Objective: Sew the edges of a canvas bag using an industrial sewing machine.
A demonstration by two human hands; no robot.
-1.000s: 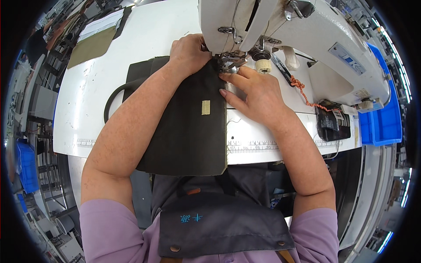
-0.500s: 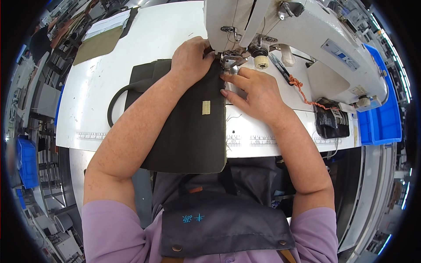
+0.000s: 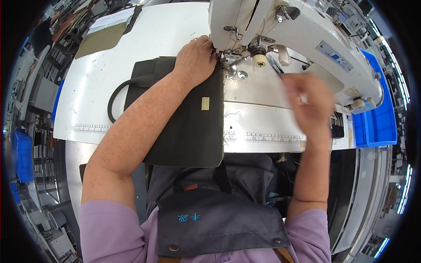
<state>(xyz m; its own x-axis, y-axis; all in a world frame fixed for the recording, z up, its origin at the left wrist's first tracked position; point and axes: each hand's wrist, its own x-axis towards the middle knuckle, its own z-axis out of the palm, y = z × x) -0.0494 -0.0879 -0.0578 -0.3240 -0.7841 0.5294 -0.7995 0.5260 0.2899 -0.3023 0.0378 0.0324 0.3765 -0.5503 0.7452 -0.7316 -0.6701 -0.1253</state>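
Observation:
A dark bag panel (image 3: 186,136) lies on the white sewing table, its right edge running up to the needle area of the sewing machine (image 3: 302,39). A curved strap handle (image 3: 112,103) loops out on its left, and a small yellowish tape piece (image 3: 205,103) sits on its face. My left hand (image 3: 195,61) is closed on the panel's far part beside the presser foot; the machine head hides some fingertips. Off the panel, my right hand (image 3: 309,101) is smeared by motion over the table's right side. Nearest to it is a slim dark tool (image 3: 275,65).
Blue bins (image 3: 372,122) stand beyond the table's right end. At the far left lie an olive fabric piece (image 3: 100,41) and white papers (image 3: 115,22). A ruler scale (image 3: 263,138) runs along the near table edge. A black packet (image 3: 337,126) is partly hidden behind my right hand.
My right hand has left the panel's edge by the presser foot and swung right, toward me. My left hand stays on the panel. The whole view has shifted slightly.

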